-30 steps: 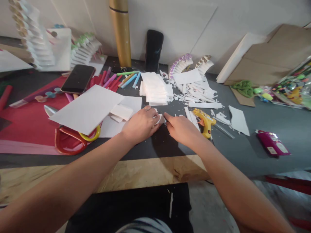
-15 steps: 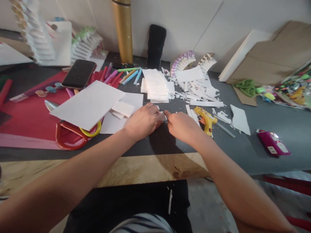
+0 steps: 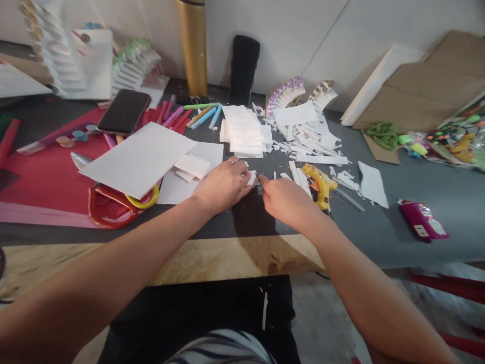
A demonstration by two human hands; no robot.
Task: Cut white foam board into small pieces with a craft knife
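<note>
My left hand (image 3: 223,184) rests on the dark table with its fingers closed on a small white foam piece (image 3: 251,178). Right beside it, my right hand (image 3: 286,199) is pinched shut, its fingertips touching the same piece's right edge; a thin grey tool may be in them, but I cannot make it out. A stack of white foam rectangles (image 3: 242,131) lies just beyond the hands. A yellow glue gun (image 3: 321,184) lies close to the right of my right hand.
A large white sheet (image 3: 138,159) covers scissors with red and yellow handles (image 3: 113,210) at the left. A phone (image 3: 124,111), coloured markers (image 3: 189,117), a gold cylinder (image 3: 193,48), foam scraps (image 3: 310,144), cardboard (image 3: 420,91) and a purple packet (image 3: 422,221) surround them.
Both hands have stayed together on the small piece. My right hand drew slightly toward me along its edge, and the view shifted a little.
</note>
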